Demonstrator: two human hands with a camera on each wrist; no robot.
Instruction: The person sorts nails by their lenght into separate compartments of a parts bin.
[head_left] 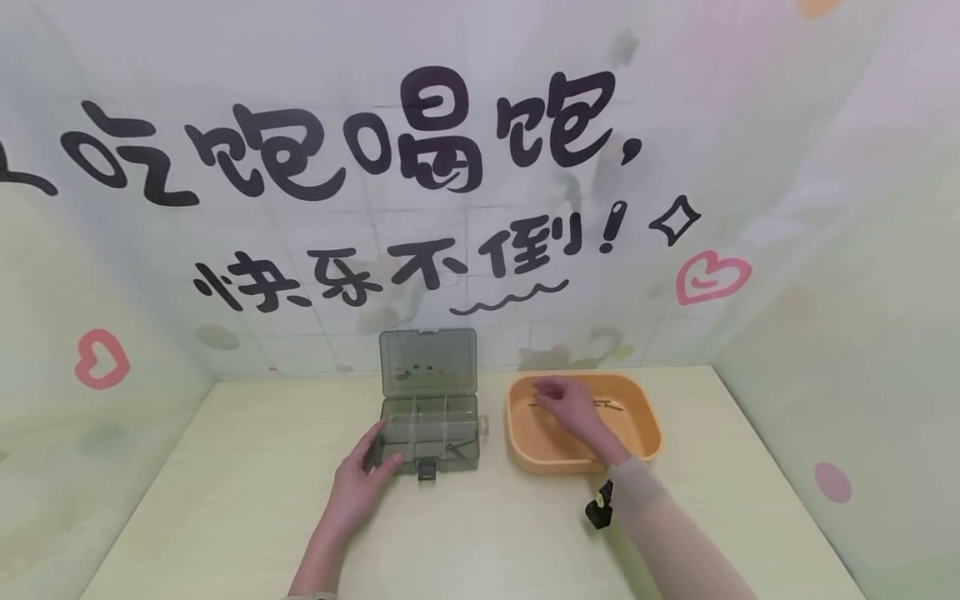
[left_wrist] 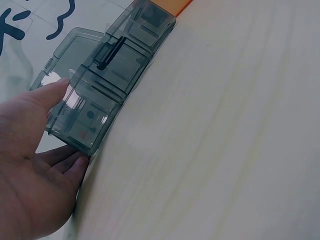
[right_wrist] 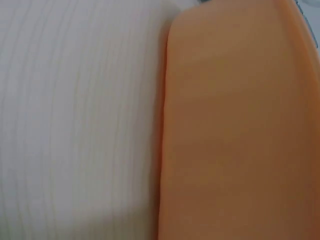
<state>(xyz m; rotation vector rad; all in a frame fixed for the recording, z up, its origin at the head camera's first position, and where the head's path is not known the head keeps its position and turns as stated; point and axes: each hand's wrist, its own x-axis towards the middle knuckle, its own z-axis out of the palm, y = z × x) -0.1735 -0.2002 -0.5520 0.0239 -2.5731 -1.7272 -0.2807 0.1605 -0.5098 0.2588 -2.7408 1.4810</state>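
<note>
The left hand (head_left: 358,490) grips the compartment box (head_left: 431,432) steady, while the right hand (head_left: 572,407), its hold unclear, should pinch dark pieces (head_left: 615,407) singly from the tray (head_left: 555,467) beneath it.

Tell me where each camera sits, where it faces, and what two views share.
Head: worn there, facing forward and down at the translucent grey compartmented plastic box and rounded orange tray; left hand and right hand show.
Left wrist: worn there, facing the box; the left hand shows.
Right wrist: worn there, facing the tray and pale wood-grain table; no hand shows.
Shared: head and left wrist show the left hand on the box.
</note>
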